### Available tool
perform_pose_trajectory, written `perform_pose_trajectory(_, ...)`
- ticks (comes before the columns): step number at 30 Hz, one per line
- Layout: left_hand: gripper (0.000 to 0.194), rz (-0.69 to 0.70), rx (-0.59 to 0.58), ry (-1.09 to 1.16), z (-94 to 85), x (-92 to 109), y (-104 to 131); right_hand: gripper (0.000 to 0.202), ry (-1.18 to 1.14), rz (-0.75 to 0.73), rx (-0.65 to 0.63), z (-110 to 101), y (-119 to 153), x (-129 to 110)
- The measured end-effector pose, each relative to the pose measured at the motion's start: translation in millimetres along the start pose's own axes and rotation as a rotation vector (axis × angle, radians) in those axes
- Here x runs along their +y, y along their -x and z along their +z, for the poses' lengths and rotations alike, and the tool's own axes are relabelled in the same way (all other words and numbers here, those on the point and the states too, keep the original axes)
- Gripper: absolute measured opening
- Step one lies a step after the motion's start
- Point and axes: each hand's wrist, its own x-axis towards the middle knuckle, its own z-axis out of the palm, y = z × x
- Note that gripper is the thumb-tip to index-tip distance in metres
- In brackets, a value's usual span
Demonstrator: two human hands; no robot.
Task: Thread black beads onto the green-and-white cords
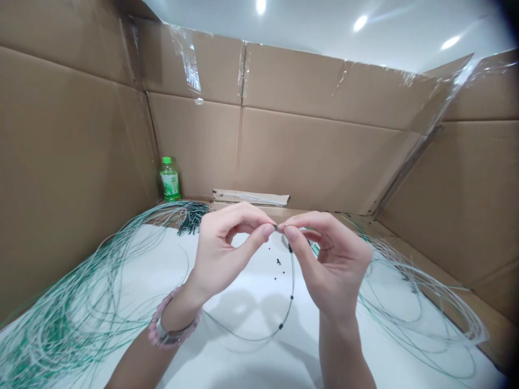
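Observation:
My left hand (231,243), with a beaded bracelet at the wrist, pinches a tiny dark piece (276,227) between thumb and forefinger. Its kind is too small to tell. Close against it, my right hand (320,246) is closed in a pinch, with the fingertips almost meeting the left ones. A thin pale green wire (292,275) hangs just below the right fingertips and curves down to the left over the white surface. Small black beads or sleeves (280,326) sit along this wire. What the right fingertips grip is mostly hidden.
Loose black bits (278,261) lie on the white sheet (141,254). A big bundle of green and white wires (68,319) spreads at left, another bundle (438,302) at right. A green bottle (170,179) stands in the back left corner. Cardboard walls (316,146) enclose the place.

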Motion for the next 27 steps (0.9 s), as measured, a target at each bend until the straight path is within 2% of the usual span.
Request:
perform_pose_trajectory(5,0.012,0.111,-0.002,-0.143,-0.1,0,3,0.019,0.217,-0.123,-0.028,-5,1,-5)
perform_pose_trajectory(15,0.012,0.231,0.0,-0.305,1.0,0,2,0.013,0.406,-0.188,-0.038,-4,0,-9)
perform_pose_trajectory(22,0.01,0.373,-0.11,-0.536,-5.5,3,-2,0.014,0.529,-0.25,-0.131,-13,1,-8)
perform_pose_trajectory(27,0.008,0.423,-0.155,-0.605,-7.8,3,-2,0.014,0.595,-0.286,-0.127,-13,1,-8)
